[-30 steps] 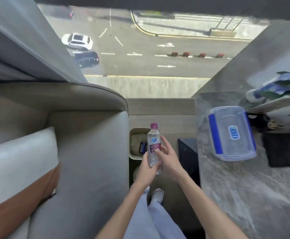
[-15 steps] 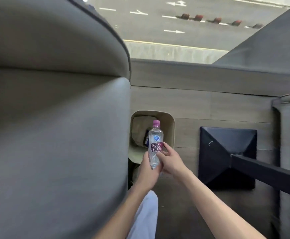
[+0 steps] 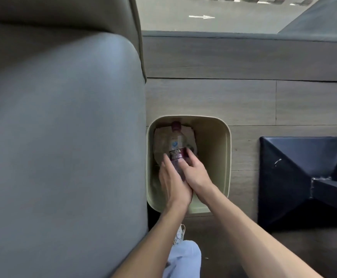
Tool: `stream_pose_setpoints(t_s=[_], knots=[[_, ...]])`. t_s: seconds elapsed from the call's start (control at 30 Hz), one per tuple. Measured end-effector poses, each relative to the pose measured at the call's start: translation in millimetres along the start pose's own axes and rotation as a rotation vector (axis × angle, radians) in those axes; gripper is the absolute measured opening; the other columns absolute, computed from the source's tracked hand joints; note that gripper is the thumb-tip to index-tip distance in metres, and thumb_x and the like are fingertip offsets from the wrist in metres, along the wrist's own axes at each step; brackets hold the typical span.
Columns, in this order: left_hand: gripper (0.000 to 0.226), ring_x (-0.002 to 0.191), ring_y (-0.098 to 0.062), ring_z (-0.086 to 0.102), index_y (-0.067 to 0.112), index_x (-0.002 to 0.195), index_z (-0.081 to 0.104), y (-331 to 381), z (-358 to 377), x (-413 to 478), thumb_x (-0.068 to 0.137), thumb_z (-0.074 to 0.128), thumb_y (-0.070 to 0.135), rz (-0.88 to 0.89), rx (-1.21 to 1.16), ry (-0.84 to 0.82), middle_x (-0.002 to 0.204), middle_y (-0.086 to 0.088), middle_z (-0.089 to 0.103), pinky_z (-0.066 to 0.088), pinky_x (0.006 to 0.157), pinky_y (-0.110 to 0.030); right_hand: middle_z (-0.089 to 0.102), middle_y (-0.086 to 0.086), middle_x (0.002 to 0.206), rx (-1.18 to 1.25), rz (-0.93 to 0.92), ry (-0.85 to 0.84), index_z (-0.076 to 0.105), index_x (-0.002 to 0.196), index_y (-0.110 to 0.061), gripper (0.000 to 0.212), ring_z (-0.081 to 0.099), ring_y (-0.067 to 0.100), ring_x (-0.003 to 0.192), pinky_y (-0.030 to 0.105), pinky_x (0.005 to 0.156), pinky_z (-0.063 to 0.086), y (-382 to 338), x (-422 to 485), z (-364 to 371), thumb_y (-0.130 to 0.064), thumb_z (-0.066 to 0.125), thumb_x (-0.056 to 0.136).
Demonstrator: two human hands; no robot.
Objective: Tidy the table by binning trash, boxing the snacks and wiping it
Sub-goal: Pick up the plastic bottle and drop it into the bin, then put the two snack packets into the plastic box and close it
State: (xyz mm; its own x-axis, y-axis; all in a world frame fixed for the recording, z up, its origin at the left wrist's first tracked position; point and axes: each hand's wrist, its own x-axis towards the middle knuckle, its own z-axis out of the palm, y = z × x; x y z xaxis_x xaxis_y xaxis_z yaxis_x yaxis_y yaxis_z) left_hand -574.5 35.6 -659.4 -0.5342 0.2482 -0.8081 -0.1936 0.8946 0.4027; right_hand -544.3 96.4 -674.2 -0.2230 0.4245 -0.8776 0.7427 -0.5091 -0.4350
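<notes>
A clear soda water bottle with a purple cap and purple label is down inside the beige waste bin on the floor. My left hand and my right hand both grip its lower half, reaching into the bin's mouth. The bottle's base is hidden between my palms. Crumpled paper trash lies in the bin behind the bottle.
A large grey sofa arm fills the left, tight against the bin. A black pyramid-shaped table base with its leg stands on the wooden floor at right. My light-blue trouser leg and shoe are below.
My head has leaned down and forward, so the bin looks much larger. Both hands have lowered the bottle from above the bin to inside it.
</notes>
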Motion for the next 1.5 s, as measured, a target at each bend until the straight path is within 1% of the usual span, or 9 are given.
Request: stream_pose_setpoints(t_s=[0.07,0.13,0.3,0.43,0.53,0.73,1.07,1.33,1.5], knots=[[0.074,0.151,-0.027,0.005,0.022,0.154,-0.001,-2.3,1.2,1.2,0.098,0.046,0.036,-0.001,0.099,-0.050,0.163,-0.009,0.003,0.015,0.123,-0.043,0.041,0.001,0.153,-0.150,-0.020,0.025,0.027,0.152,-0.026,0.061,0.038,0.017,0.141,0.035,0.119,0.029,1.4,2.5,1.0,-0.031,0.052,0.096],[0.073,0.151,-0.029,-0.005,0.022,0.154,-0.001,-3.7,-2.0,-7.9,0.098,0.044,0.038,0.014,0.225,-0.147,0.163,-0.010,-0.007,0.007,0.124,-0.043,0.030,0.003,0.158,-0.308,-0.069,0.053,0.024,0.153,-0.024,0.064,0.027,0.018,0.147,0.036,0.121,0.023,1.4,-7.0,-2.7,-0.035,0.051,0.096],[0.071,0.151,-0.031,-0.009,0.016,0.154,0.003,9.8,-47.6,-57.3,0.098,0.046,0.023,0.245,0.588,-0.209,0.163,-0.015,-0.005,0.004,0.123,-0.039,0.022,0.006,0.161,-0.800,-0.275,0.144,0.026,0.151,-0.032,0.058,0.013,0.024,0.150,0.046,0.122,0.014,-7.9,-77.7,-30.8,-0.042,0.043,0.097],[0.072,0.151,-0.030,-0.008,0.018,0.155,0.002,40.3,-101.1,-115.3,0.098,0.045,0.028,0.443,0.754,-0.213,0.164,-0.011,-0.005,0.006,0.125,-0.040,0.016,0.004,0.163,-1.007,-0.277,0.229,0.020,0.152,-0.034,0.061,0.006,0.025,0.151,0.050,0.121,0.004,-33.7,-157.8,-67.8,-0.052,0.037,0.097],[0.073,0.152,-0.026,0.001,0.025,0.155,0.004,71.2,-141.1,-164.9,0.096,0.045,0.041,0.510,0.890,-0.198,0.164,-0.005,0.002,0.012,0.123,-0.046,0.014,0.005,0.163,-0.952,-0.256,0.269,0.018,0.153,-0.035,0.063,0.005,0.026,0.152,0.051,0.122,0.003,-59.2,-226.8,-96.0,-0.054,0.037,0.096],[0.070,0.152,-0.025,0.000,0.031,0.153,0.013,120.0,-189.2,-291.5,0.092,0.035,0.059,0.497,1.045,-0.135,0.164,-0.001,0.006,0.004,0.118,-0.062,0.014,0.005,0.163,-0.809,-0.291,0.303,0.019,0.153,-0.035,0.062,0.004,0.024,0.152,0.048,0.123,0.003,-76.5,-375.4,-134.3,-0.054,0.038,0.096],[0.068,0.152,-0.027,-0.003,0.033,0.153,0.013,106.8,-194.3,-561.5,0.093,0.030,0.060,0.665,1.163,-0.119,0.165,-0.002,0.005,-0.004,0.116,-0.066,0.019,0.002,0.162,-0.744,-0.481,0.364,0.027,0.151,-0.032,0.058,0.009,0.021,0.152,0.045,0.123,0.005,13.8,-618.2,-168.7,-0.048,0.040,0.097],[0.068,0.152,-0.030,-0.004,0.035,0.152,0.014,128.3,-115.3,-701.9,0.092,0.029,0.063,1.020,1.343,-0.181,0.165,0.000,0.005,-0.001,0.115,-0.070,0.036,-0.003,0.156,-0.404,-0.370,0.759,0.039,0.146,-0.033,0.057,0.019,0.018,0.150,0.042,0.122,0.011,124.9,-757.2,-263.6,-0.053,0.046,0.094],[0.066,0.152,-0.031,0.003,0.035,0.151,0.019,164.3,-38.5,-782.9,0.091,0.030,0.063,1.356,1.447,-0.224,0.164,0.001,0.012,0.002,0.115,-0.069,0.036,0.001,0.156,-0.219,-0.226,1.026,0.041,0.146,-0.030,0.057,0.019,0.020,0.150,0.043,0.120,0.016,182.1,-830.5,-319.3,-0.051,0.049,0.093]])
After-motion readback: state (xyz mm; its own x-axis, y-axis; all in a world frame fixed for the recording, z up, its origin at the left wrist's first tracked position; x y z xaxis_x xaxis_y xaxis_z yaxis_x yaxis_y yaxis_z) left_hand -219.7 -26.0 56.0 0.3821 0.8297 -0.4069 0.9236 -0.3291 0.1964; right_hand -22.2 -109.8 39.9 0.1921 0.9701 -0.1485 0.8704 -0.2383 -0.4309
